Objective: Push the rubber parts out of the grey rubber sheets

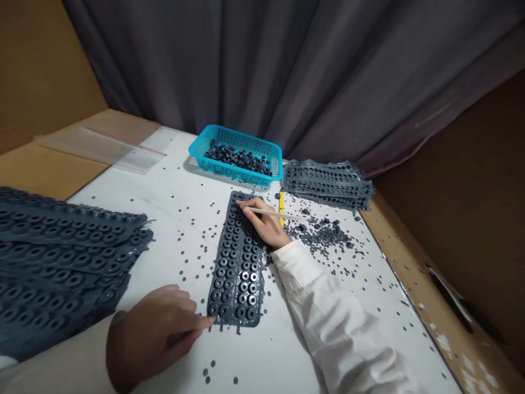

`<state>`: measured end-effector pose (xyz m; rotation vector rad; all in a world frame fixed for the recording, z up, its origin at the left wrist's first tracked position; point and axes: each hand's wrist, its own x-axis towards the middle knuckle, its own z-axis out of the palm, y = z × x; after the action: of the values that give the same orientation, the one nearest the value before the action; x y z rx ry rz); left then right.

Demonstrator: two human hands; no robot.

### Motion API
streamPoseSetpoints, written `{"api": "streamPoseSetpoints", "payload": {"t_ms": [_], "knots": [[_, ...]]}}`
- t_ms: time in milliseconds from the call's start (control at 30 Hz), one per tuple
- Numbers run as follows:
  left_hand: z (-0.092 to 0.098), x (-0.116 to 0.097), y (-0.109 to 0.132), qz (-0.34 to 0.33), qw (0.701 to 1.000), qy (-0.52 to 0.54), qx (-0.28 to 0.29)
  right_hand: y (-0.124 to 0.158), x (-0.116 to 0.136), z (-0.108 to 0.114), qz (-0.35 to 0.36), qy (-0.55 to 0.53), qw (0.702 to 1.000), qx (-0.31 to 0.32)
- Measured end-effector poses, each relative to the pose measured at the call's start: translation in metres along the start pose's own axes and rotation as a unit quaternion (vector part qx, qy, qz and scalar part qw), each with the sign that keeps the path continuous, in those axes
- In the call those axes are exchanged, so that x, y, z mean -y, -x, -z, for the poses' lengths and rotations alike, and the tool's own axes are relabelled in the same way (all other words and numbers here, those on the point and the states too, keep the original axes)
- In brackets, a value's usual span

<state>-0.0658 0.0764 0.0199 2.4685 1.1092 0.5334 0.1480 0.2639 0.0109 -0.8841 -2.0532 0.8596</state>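
A dark grey moulded rubber sheet with rows of ring-shaped washers lies flat in front of me. My left hand touches its near left corner with the tip of the outstretched index finger; the thumb is apart and the other fingers curl in. Over the sheet's far end, my right hand is closed around a thin pale stick held like a pen. The stick's tip, by my fingertips, is too small to make out. Small black discs lie heaped and scattered right of the sheet.
A blue plastic basket with black pieces stands at the back. More rubber sheets are stacked at left, and punched sheets lie at the back right. A yellow-handled tool, clear plastic bags and a black knife-like object lie around.
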Motion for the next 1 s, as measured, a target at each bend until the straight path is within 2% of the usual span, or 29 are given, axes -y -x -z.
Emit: {"api": "streamPoseSetpoints", "payload": {"t_ms": [100, 233, 433, 533, 733, 1000], "knots": [[-0.001, 0.000, 0.001, 0.002, 1.000, 0.004, -0.011, 0.001, 0.000, 0.000, -0.006, -0.030, 0.999, 0.031], [-0.002, -0.001, 0.001, 0.001, 1.000, 0.000, -0.029, 0.000, -0.003, -0.001, 0.001, -0.017, 0.999, 0.043], [-0.001, 0.000, 0.000, -0.001, 1.000, -0.004, -0.020, -0.004, -0.008, -0.002, 0.059, 0.089, 0.993, 0.046], [0.000, 0.000, 0.000, -0.007, 1.000, -0.014, -0.014, -0.006, -0.010, -0.003, 0.057, 0.114, 0.991, 0.029], [0.002, -0.002, -0.002, -0.001, 1.000, -0.017, -0.004, -0.011, -0.012, -0.004, -0.001, 0.082, 0.996, -0.027], [0.000, -0.001, -0.001, 0.000, 1.000, -0.004, -0.012, -0.010, -0.013, 0.000, 0.018, 0.034, 0.999, 0.028]]}}
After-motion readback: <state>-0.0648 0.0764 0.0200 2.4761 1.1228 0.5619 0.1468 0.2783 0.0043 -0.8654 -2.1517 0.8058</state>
